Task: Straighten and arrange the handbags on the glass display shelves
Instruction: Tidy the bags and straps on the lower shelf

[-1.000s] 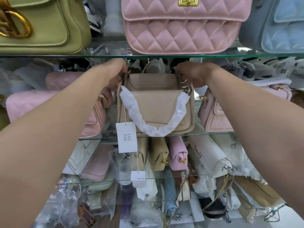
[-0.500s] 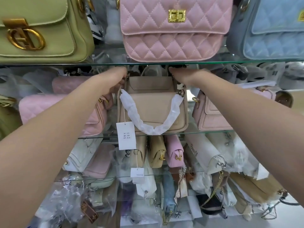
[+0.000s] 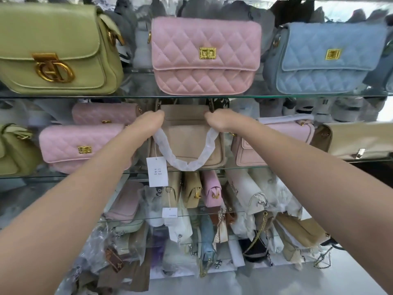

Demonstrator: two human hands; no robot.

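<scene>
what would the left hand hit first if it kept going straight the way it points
The left hand grips the beige bag at its top left corner, so it would push that bag first, further back; what lies behind it is hidden.

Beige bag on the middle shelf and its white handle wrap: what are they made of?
The beige bag is probably leather or faux leather: smooth, matte, with no visible weave. The handle wrap looks like thin white foam or tissue sheeting, judging by its crinkles and slight translucency.
</scene>
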